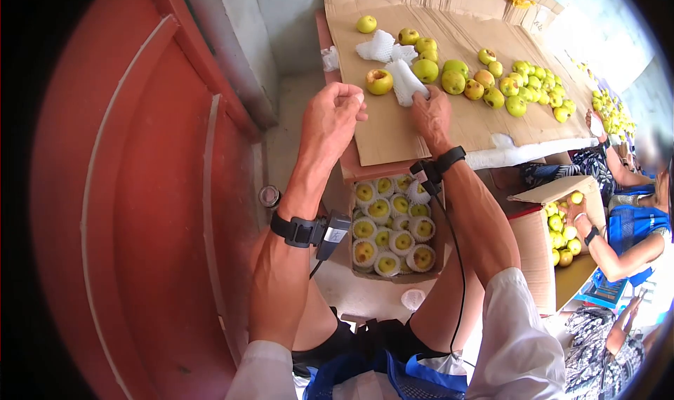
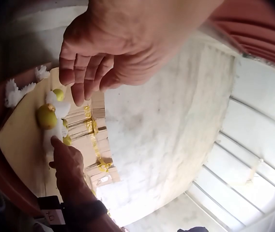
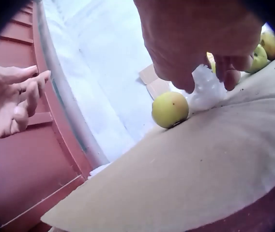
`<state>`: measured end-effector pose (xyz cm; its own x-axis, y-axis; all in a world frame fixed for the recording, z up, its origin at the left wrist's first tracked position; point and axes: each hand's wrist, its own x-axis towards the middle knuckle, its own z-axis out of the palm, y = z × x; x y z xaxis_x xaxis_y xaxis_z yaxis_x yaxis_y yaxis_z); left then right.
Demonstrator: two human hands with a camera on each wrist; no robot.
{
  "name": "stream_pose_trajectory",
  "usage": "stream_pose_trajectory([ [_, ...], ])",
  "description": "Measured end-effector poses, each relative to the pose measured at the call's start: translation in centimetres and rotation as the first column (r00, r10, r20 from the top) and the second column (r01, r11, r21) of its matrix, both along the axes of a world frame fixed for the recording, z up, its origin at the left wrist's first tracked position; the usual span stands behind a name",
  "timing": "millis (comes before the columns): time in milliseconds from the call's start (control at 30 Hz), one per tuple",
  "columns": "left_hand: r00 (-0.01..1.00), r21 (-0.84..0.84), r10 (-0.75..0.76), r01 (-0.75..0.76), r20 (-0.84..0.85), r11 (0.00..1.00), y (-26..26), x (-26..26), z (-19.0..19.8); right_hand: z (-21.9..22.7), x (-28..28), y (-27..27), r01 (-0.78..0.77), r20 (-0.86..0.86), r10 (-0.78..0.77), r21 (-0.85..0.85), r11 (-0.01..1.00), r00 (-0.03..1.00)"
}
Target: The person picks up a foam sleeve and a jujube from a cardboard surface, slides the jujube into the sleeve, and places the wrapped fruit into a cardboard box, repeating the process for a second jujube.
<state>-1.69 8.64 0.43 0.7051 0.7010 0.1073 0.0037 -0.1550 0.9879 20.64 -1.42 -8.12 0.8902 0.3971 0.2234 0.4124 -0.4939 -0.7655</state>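
Note:
My right hand [image 1: 434, 118] is at the cardboard-covered table, its thumb and fingers pinching the near end of a white foam net sleeve [image 1: 406, 83]. In the right wrist view the sleeve [image 3: 205, 89] shows between the fingertips, beside a yellow-green apple [image 3: 170, 110]. My left hand [image 1: 330, 116] is held up off the table's left edge, fingers loosely bent, nothing in it. A bitten-looking apple [image 1: 379, 82] with a brown hollow sits between the hands, just beyond them. More foam net sleeves [image 1: 379, 47] lie behind it.
Many yellow-green apples [image 1: 516, 105], some with brown spots, spread to the right across the cardboard [image 1: 393, 133]. Below the table edge stands a box [image 1: 400, 277] of apples in foam nets. Another person's hand [image 1: 577, 214] reaches into a carton [image 1: 537, 260] of apples. A red door [image 1: 161, 189] is at left.

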Motion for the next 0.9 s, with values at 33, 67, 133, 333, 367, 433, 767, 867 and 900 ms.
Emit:
stream_pose_trajectory([
  [33, 0.999, 0.012, 0.008, -0.009, 0.032, 1.000, -0.2, 0.1, 0.1, -0.4, 0.4, -0.4, 0.004, 0.001, -0.004, -0.001, 1.000, 1.000],
  [67, 0.999, 0.012, 0.003, -0.004, 0.034, 1.000, -0.4, 0.2, 0.2, -0.8, 0.6, -0.7, 0.017, -0.037, -0.013, 0.127, 0.992, 0.999],
  [133, 1.000, 0.035, 0.000, -0.001, 0.012, 0.999, -0.9, 0.3, 0.3, -1.4, 1.4, -1.3, 0.038, -0.071, -0.021, 0.253, 0.967, 0.997],
  [333, 0.994, 0.033, -0.085, 0.087, -0.064, 0.996, -1.3, 1.4, -0.4, -0.6, 0.8, -3.3, 0.066, -0.358, 0.091, 0.402, 0.913, 0.929],
  [367, 0.994, 0.035, -0.086, 0.088, -0.065, 0.995, -1.4, 1.6, -0.4, -0.5, 0.5, -3.6, 0.063, -0.382, 0.128, 0.449, 0.891, 0.915],
  [433, 0.993, 0.039, -0.097, 0.100, -0.074, 0.994, -1.6, 2.0, -0.6, -0.4, 0.1, -4.3, 0.065, -0.404, 0.164, 0.497, 0.865, 0.900],
  [767, 0.995, 0.030, -0.095, 0.096, -0.026, 0.995, -3.0, 4.2, -1.0, 1.0, -0.4, -6.9, 0.057, -0.431, 0.262, 0.599, 0.799, 0.863],
  [867, 0.996, 0.028, -0.085, 0.086, -0.035, 0.996, -3.0, 4.2, -0.9, 1.7, -1.2, -7.3, 0.015, -0.424, 0.334, 0.637, 0.770, 0.842],
  [900, 0.991, 0.035, -0.110, 0.112, -0.071, 0.993, -3.1, 4.2, -0.7, 2.1, -1.5, -7.4, -0.025, -0.405, 0.390, 0.666, 0.745, 0.827],
])
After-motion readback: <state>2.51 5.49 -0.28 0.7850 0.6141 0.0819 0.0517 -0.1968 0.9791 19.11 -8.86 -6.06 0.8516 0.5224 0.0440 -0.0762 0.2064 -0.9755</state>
